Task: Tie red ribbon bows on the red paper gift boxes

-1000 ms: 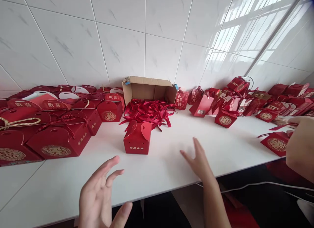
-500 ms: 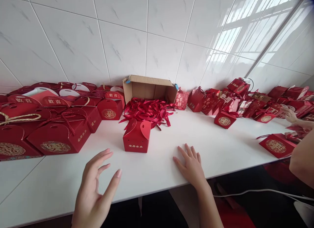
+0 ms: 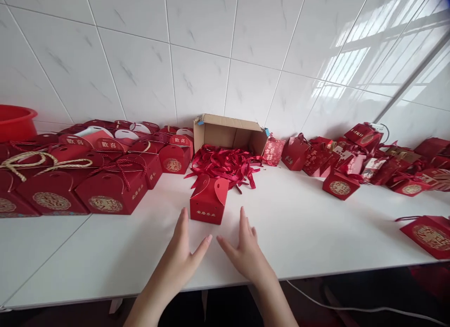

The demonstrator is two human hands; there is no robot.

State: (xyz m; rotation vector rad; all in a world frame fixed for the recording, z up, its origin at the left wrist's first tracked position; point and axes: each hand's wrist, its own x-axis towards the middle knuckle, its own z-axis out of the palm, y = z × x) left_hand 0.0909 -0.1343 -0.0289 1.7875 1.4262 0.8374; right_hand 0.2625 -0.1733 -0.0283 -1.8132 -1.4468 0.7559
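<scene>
facing the red box [image 3: 208, 203], lower centre, left hand [image 3: 186, 254] and right hand [image 3: 248, 254] are spread, empty: apparently pre-grasp; gripping would require inward closure.

Has a bare, slim left hand [image 3: 183, 260] and a matching bare, slim right hand [image 3: 249, 257], both with slender, tapering fingers [image 3: 182, 225] and narrow thumbs [image 3: 202, 250]. Shows a small, smooth, rounded nail [image 3: 209, 238] at the tip of the left thumb. Narrows at the wrists [image 3: 163, 281], then widens gently into smooth, unclothed forearms [image 3: 150, 299], bare down to the lower edge of view. Turns black low between them, too dim to tell worn cloth from shadow.
</scene>
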